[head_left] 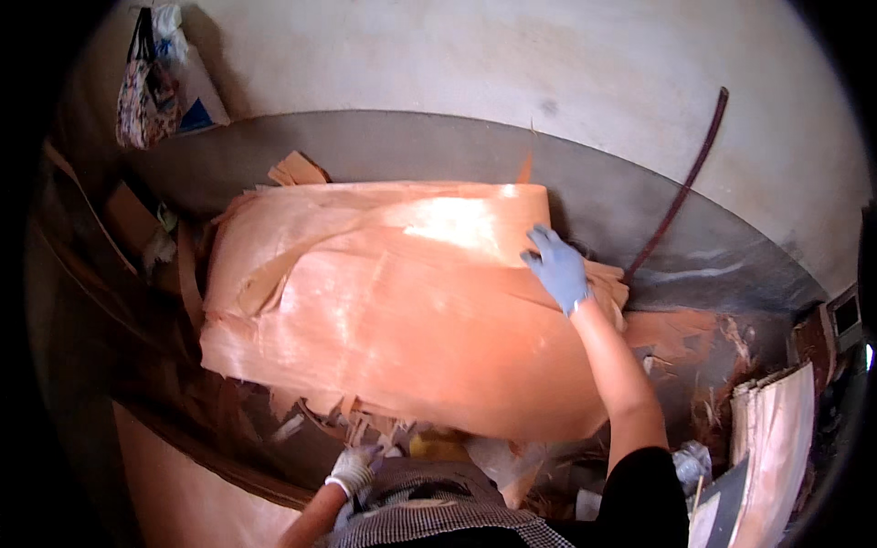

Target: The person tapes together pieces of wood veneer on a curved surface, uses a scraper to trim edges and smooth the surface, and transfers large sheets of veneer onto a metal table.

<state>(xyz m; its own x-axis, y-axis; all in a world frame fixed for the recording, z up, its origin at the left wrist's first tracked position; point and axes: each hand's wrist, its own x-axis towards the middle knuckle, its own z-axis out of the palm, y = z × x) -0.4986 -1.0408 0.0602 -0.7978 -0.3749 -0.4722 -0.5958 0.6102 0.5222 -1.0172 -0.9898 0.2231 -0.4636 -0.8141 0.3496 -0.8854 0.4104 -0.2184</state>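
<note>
A big stack of thin reddish-orange wood veneer sheets (pixel 429 338) lies in front of me, its top sheets wavy and overlapping, with ragged edges. My right hand (pixel 557 267), in a blue-grey glove, reaches over the stack's right part. Its fingers are apart and rest on or just over the upper sheets near the far right corner. Low and close to my body is my left hand (pixel 354 468), in a white knitted glove, beside the checked apron (pixel 429 507). Its fingers are small and blurred, so their grip does not show.
Torn veneer scraps (pixel 676 331) litter the floor. More sheets stand at the lower right (pixel 776 438) and a pale panel (pixel 192 484) lies at the lower left. A dark red rod (pixel 685 183) leans on the wall, where bags (pixel 151 100) hang at the upper left.
</note>
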